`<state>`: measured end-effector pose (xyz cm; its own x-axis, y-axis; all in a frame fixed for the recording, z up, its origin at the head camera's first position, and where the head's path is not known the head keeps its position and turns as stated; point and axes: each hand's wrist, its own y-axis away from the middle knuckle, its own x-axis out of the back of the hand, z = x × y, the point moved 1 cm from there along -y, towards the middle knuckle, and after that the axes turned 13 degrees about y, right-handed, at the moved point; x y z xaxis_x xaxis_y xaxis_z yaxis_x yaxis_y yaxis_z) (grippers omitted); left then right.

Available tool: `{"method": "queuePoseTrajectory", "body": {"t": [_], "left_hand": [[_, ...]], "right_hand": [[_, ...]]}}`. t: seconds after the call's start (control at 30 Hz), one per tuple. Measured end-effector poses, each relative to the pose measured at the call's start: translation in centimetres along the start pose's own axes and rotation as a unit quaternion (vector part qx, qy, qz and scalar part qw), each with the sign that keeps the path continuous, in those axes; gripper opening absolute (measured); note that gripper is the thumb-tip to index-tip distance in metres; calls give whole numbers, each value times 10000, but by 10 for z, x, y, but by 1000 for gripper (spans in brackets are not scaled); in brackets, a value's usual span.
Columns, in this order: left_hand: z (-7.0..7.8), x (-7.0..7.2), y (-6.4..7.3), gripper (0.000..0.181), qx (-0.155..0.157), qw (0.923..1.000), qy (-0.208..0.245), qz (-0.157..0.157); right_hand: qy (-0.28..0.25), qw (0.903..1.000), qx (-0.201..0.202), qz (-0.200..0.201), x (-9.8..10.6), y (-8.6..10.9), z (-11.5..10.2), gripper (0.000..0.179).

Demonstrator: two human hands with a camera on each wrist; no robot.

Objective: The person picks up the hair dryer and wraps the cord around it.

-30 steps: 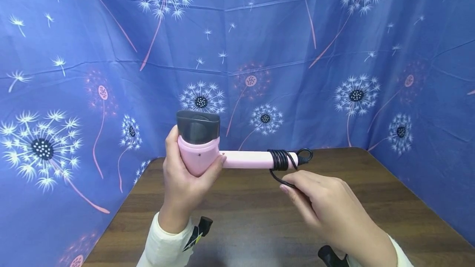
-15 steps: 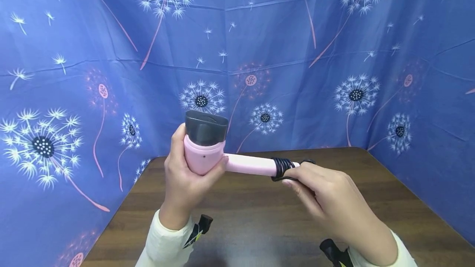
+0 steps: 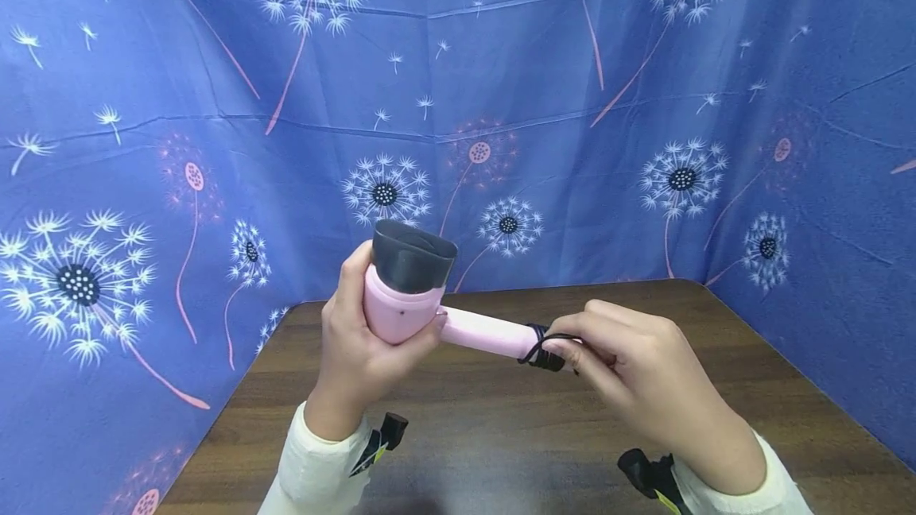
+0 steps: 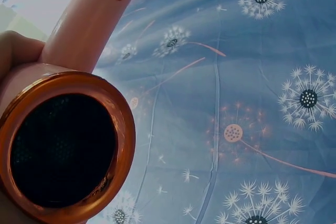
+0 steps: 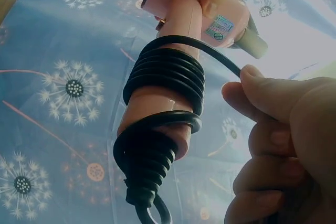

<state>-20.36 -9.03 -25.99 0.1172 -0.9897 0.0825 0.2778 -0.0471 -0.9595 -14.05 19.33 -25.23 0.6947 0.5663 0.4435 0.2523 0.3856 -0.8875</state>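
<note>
My left hand [image 3: 365,356] grips a pink hair dryer [image 3: 401,312] by its body, holding it above the table. The black nozzle [image 3: 413,261] points up, while the handle [image 3: 487,332] slants down to the right. In the left wrist view the dryer's rear intake shows a copper-coloured ring [image 4: 125,124]. A black power cord [image 5: 168,72] is wound in several turns round the handle, as the right wrist view shows. My right hand [image 3: 644,380] pinches the cord between thumb and forefinger beside the coils. Below them sits the ribbed cord sleeve [image 5: 149,161] at the handle's end.
Beneath both hands lies a brown wooden table [image 3: 494,435]. Blue cloth [image 3: 558,141] printed with dandelions hangs behind it and along both sides. Each wrist wears a dark camera mount over a cream sleeve [image 3: 315,459].
The dryer has shifted right and its handle has tilted from level to sloping down rightward. My right hand has risen with the cord, from below the handle to over its end.
</note>
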Motion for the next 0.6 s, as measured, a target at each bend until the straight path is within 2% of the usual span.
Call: {"method": "queuePoseTrajectory", "body": {"t": [0.2, 0.4, 0.6], "left_hand": [[14, 0, -5, 89, 158, 9998, 148, 6], [31, 2, -12, 85, 390, 9986, 338, 145], [33, 5, -13, 85, 425, 9983, 397, 42]], "right_hand": [[-98, 9999, -82, -71, 4, 0, 2, 26], [-30, 10000, -67, -27, 9, -1, 4, 29], [114, 9999, -91, -23, 8, -1, 8, 34]]}}
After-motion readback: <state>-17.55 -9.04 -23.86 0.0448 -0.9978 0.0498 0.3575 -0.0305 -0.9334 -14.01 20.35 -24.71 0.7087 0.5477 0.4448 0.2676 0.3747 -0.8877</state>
